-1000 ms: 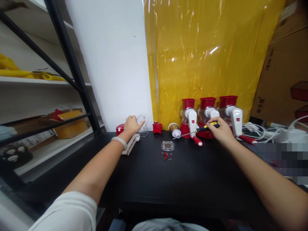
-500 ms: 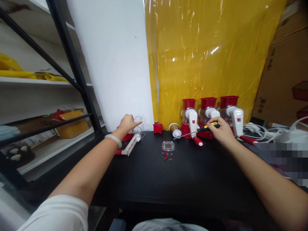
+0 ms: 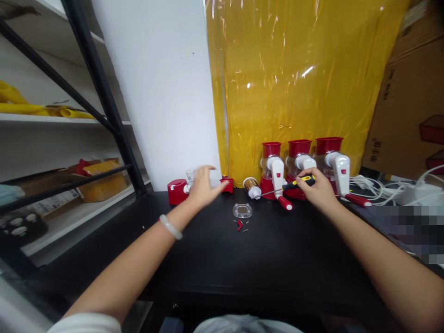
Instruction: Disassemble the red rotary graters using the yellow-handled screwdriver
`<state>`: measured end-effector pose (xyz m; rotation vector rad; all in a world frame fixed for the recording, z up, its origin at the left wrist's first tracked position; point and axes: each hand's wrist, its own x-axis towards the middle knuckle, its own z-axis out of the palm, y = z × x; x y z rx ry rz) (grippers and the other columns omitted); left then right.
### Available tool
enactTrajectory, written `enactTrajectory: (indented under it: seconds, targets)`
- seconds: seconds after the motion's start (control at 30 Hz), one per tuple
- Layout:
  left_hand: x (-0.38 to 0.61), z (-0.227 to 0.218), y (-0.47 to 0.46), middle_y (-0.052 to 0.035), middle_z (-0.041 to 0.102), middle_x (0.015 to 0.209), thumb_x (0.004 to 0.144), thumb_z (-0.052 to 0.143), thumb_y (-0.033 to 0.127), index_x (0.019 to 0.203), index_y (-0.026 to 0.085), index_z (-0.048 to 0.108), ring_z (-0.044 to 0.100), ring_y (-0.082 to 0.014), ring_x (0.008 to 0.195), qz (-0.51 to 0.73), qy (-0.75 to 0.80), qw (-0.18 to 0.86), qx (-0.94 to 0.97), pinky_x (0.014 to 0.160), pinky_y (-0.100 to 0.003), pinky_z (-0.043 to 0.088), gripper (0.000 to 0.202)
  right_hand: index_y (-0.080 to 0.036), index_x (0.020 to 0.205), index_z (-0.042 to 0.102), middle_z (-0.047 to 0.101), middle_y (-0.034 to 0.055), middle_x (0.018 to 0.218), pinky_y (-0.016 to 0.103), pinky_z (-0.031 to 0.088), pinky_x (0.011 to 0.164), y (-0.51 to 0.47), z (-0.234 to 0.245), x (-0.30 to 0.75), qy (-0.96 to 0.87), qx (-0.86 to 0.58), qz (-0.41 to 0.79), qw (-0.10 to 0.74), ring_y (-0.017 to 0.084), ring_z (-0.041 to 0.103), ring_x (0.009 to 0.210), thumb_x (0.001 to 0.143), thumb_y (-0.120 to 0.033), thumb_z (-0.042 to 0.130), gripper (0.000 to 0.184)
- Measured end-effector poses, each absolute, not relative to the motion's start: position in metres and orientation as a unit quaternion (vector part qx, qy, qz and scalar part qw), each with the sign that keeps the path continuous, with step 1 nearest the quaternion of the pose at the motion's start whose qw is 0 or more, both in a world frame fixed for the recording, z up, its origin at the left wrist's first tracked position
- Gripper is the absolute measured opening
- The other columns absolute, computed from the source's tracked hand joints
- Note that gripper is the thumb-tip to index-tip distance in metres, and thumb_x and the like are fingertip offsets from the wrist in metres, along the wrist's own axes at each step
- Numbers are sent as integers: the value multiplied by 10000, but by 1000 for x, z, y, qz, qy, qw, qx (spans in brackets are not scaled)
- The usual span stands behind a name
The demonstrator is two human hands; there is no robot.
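My left hand (image 3: 204,188) is over the far left of the table, slightly blurred, fingers and thumb spread. Partly behind it are a clear plastic part (image 3: 190,175) and a small red piece (image 3: 227,185); whether it touches either I cannot tell. A red base (image 3: 177,191) stands left of it. In my right hand (image 3: 314,187) is a screwdriver (image 3: 289,185) with a black and yellow handle, its shaft pointing left towards a white-ended grater drum (image 3: 252,188). Nearer me lie an oval clear plastic piece (image 3: 242,211), a small bent red part (image 3: 240,225) and several tiny pins or screws.
Three red and white crank graters (image 3: 272,173) line the back of the black table (image 3: 222,263). White cables (image 3: 381,192) lie to the right, by a cardboard box (image 3: 398,115). A metal-framed shelf (image 3: 104,78) stands at left; yellow sheeting (image 3: 305,69) hangs behind.
My left hand has moved right and its fingers have spread. The red base now shows, while the white crank handle is out of sight behind my arm. My right hand keeps the screwdriver nearly still.
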<state>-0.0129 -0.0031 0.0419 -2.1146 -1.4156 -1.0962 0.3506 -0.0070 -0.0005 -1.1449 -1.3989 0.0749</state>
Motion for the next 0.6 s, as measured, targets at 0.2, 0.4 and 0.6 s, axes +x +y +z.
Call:
enactTrajectory:
  seconds: [0.2, 0.4, 0.6]
  targets:
    - [38, -1, -35, -116, 684, 1101, 843, 673, 353, 1058, 192, 653, 646, -275, 1027, -168, -391, 20, -905, 902, -387, 504, 269, -233, 841, 584, 654, 39, 843, 357, 465, 737, -7, -4, 345, -623, -483, 27, 614, 226, 604, 790, 766, -374, 629, 166]
    - [27, -11, -28, -98, 729, 1127, 882, 599, 187, 1088, 199, 673, 686, -241, 1041, -190, -404, -23, -895, 928, -354, 511, 219, -233, 866, 579, 655, 37, 863, 362, 463, 750, -5, -9, 342, -643, -486, 34, 591, 223, 606, 797, 782, -395, 628, 189]
    - [17, -12, -31, -59, 767, 1026, 838, 571, 62, 989, 206, 709, 717, -187, 960, -233, -384, -107, -887, 880, -308, 534, 251, -234, 866, 580, 668, 43, 898, 377, 480, 784, -7, -10, 341, -667, -486, 43, 564, 226, 619, 820, 794, -405, 626, 191]
